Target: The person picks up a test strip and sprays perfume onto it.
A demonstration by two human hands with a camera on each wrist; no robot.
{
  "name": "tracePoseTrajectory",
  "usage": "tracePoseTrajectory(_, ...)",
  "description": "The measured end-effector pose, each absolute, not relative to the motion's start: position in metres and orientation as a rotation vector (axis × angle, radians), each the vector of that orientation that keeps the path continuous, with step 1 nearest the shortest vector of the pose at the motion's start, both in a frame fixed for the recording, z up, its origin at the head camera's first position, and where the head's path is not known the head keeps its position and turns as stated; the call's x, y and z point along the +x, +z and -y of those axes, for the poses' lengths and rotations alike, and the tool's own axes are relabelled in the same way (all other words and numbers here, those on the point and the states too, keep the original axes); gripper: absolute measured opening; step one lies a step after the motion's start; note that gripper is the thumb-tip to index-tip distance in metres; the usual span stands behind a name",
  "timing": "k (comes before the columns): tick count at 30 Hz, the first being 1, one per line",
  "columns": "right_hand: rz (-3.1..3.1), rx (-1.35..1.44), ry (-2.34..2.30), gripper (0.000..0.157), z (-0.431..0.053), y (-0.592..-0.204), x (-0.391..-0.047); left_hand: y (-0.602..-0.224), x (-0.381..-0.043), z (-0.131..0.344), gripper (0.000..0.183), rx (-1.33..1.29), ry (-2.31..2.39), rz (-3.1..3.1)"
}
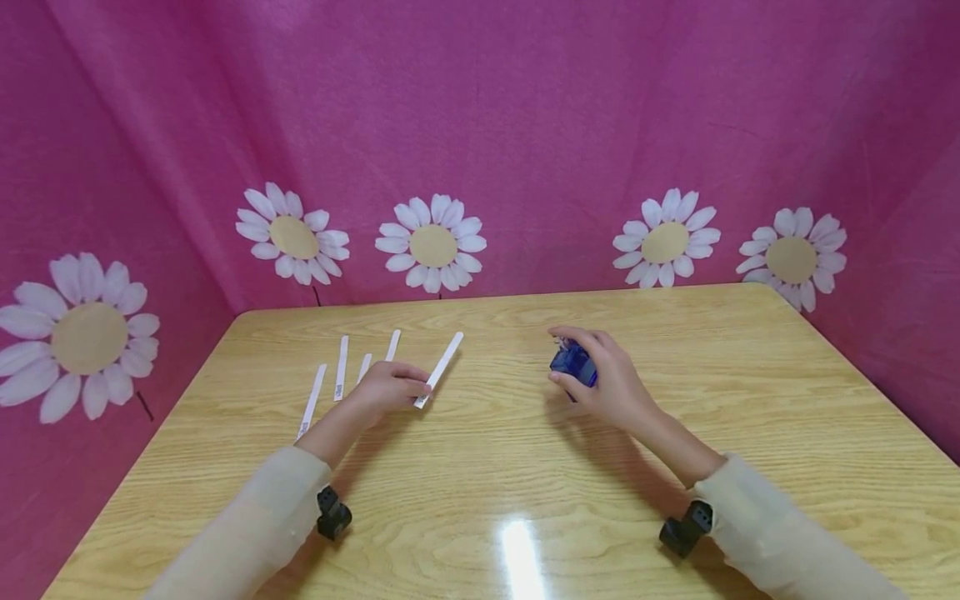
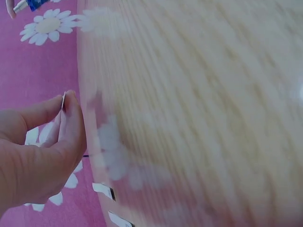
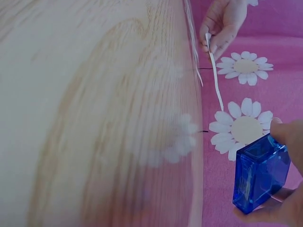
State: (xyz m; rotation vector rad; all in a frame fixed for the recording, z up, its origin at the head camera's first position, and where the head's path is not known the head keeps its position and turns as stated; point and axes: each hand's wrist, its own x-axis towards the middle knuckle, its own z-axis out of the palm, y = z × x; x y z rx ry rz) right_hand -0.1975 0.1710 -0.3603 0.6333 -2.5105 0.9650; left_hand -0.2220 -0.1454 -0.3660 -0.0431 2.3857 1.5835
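Observation:
In the head view my left hand [image 1: 390, 390] pinches one white paper strip [image 1: 444, 365] near its printed lower end. The strip slants up and away to the right, and it appears thin and edge-on between thumb and fingertips in the left wrist view. My right hand [image 1: 611, 379] grips a blue glass perfume bottle [image 1: 574, 363], with the index finger reaching over its top at the nozzle and the thumb low on its side. In the right wrist view the clear blue bottle [image 3: 260, 175] is tilted, its block shape showing between thumb and fingers.
Several more white strips, such as one strip [image 1: 341, 367] and another strip [image 1: 312, 402], lie spread on the wooden table [image 1: 450, 500] around and behind the left hand. A pink curtain [image 1: 525, 125] with large daisies hangs behind the table. Black wrist cameras sit on both sleeves.

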Motion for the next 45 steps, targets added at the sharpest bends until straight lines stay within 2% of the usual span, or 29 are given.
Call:
tracePoseTrajectory(12,2.493,0.636,0.974,0.054,-0.173,-0.362,-0.198,-0.369,-0.225,0.154,0.032,-0.229,1.588,-2.47)
tracePoseTrajectory(29,2.466,0.666,1.045,0.052,-0.181,-0.368,-0.213,-0.374,-0.228,0.161,0.026,-0.281,1.533,-2.545)
tracePoseTrajectory(45,2.535,0.529,1.285,0.051,-0.192,-0.373,-0.226,-0.37,-0.23,0.155,0.023,-0.38,1.55,-2.567)
